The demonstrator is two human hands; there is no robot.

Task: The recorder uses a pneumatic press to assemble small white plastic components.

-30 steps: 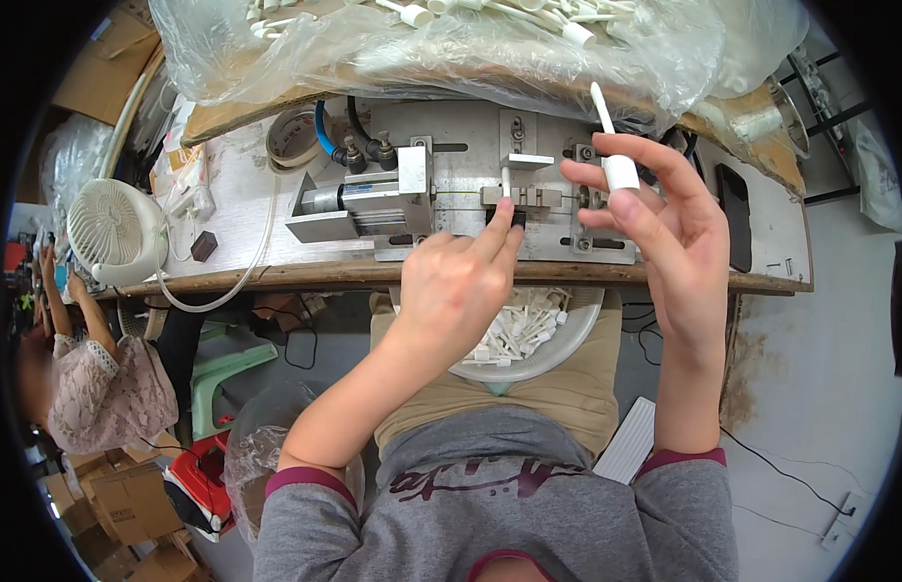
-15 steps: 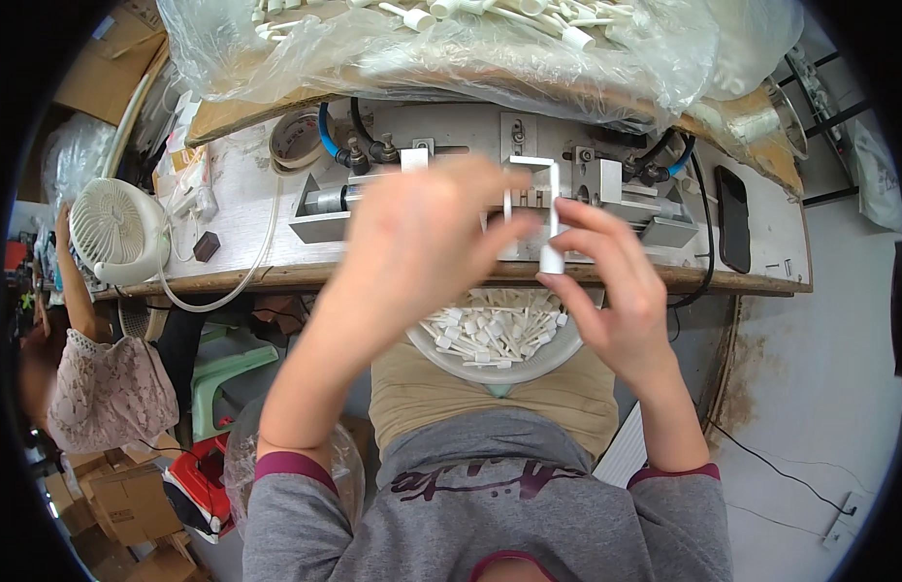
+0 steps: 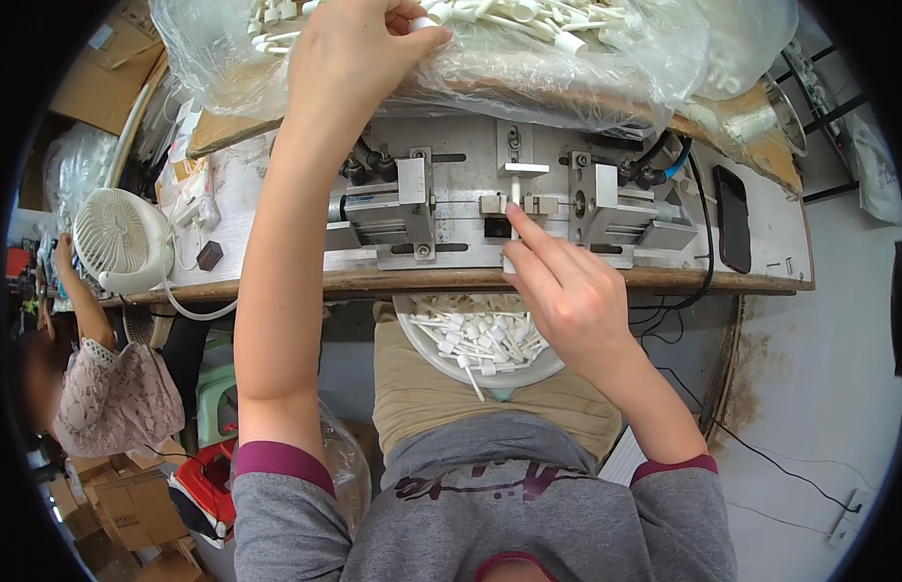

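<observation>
At the top, my left hand (image 3: 359,58) reaches over the pile of white plastic scoops (image 3: 529,12) on the clear plastic sheet. Its thumb and fingers are pinched on a scoop (image 3: 424,24), partly hidden by the fingers. My right hand (image 3: 579,306) is at the bench's front edge, holding another white scoop (image 3: 509,262) by thumb and fingers. That scoop's handle lies across the small metal clamp blocks (image 3: 543,205), with my index fingertip on it. Metal cylinder units (image 3: 412,204) flank the blocks on both sides.
A white basin (image 3: 427,359) of finished-looking scoops rests on my lap under the bench edge. A white fan (image 3: 121,238) stands at the left, a black phone (image 3: 732,218) at the right. Hoses and cables run behind the cylinders. Another person (image 3: 121,388) sits at far left.
My left hand has moved from the fixture up and away to the scoop pile. My right hand has shifted left and down, bringing its scoop onto the clamp blocks. One scoop now hangs over the basin's rim.
</observation>
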